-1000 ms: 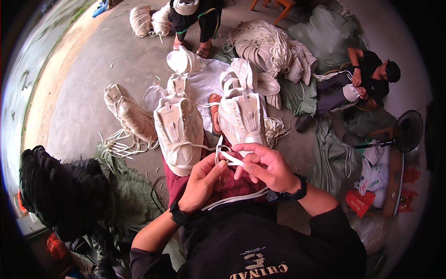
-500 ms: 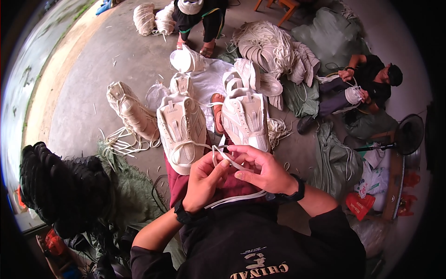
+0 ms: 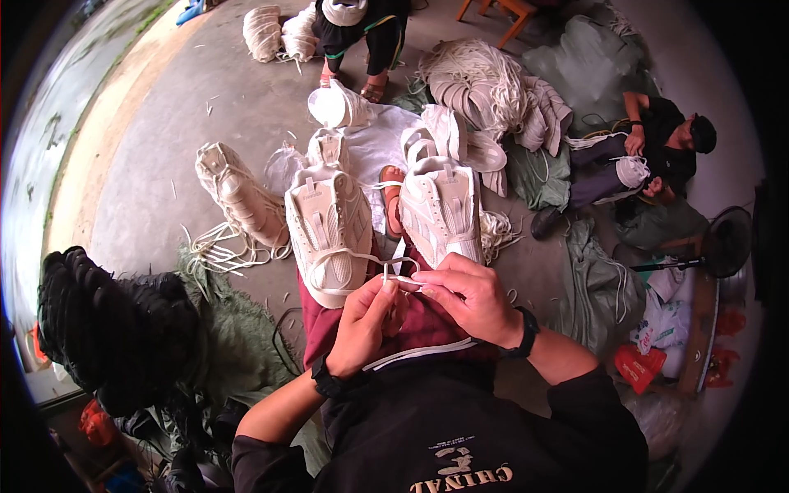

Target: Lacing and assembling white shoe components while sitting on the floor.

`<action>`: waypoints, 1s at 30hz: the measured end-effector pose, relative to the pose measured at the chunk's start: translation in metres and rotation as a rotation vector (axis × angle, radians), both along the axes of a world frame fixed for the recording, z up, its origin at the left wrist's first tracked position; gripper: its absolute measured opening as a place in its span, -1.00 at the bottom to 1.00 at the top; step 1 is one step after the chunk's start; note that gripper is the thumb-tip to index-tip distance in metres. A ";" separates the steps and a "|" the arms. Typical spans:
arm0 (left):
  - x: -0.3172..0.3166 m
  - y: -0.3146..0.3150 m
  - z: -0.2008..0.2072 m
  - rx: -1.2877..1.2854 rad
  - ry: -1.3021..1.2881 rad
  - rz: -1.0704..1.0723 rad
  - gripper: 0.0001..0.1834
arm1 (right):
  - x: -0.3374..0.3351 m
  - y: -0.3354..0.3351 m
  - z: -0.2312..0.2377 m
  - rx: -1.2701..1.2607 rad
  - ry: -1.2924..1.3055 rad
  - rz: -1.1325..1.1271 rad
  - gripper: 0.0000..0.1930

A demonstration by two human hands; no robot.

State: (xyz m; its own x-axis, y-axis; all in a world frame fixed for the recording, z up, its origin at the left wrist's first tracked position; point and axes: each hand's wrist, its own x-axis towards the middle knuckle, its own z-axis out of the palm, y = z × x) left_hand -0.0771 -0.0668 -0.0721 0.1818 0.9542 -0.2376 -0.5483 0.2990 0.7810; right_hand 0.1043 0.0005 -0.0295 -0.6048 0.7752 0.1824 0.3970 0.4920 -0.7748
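Observation:
Both my hands pinch a white shoelace [image 3: 401, 280] over my lap. My left hand [image 3: 367, 316] is closed on it with thumb and forefinger, a short end poking up beside the thumb. My right hand [image 3: 477, 302] pinches the lace a little to the right. From there the lace runs up in a loop to the toe of a cream left sneaker [image 3: 330, 222], which rests on my dark red trousers. A matching right sneaker [image 3: 444, 204] stands beside it, just beyond my right hand. Several stacked shoe parts sit behind both sneakers.
A stack of cream uppers with trailing laces [image 3: 241, 195] stands at left. Black shoes [image 3: 111, 320] are heaped nearer, beside green sacking [image 3: 238, 324]. A large lace-draped pile [image 3: 481, 86] lies behind. Two people sit nearby, one ahead, one at right near a black fan [image 3: 726, 241].
My fingers have drawn closer together on the lace, and its crossed loop between them has become smaller. The person at right has lowered one hand.

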 end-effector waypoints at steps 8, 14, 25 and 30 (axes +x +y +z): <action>-0.009 -0.007 0.002 0.122 0.069 -0.046 -0.59 | -0.005 -0.001 -0.003 -0.297 0.115 -0.022 -0.86; -0.023 -0.009 0.026 0.435 0.187 -0.079 -0.59 | -0.013 -0.003 -0.019 -0.766 0.283 0.056 -0.71; -0.067 -0.004 0.054 0.465 0.015 0.374 -0.57 | -0.025 -0.021 -0.011 -1.098 0.304 0.368 -0.76; -0.117 0.004 0.053 0.307 -0.093 0.589 -0.52 | -0.027 -0.028 -0.009 -0.828 0.072 0.432 -0.82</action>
State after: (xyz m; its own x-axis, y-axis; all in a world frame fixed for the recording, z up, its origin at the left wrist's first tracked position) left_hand -0.1941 -0.0626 -0.0194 -0.3835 0.9221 0.0520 -0.6210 -0.2991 0.7245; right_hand 0.0768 -0.0274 -0.0387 -0.8794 0.3859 -0.2789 0.2457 -0.1339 -0.9601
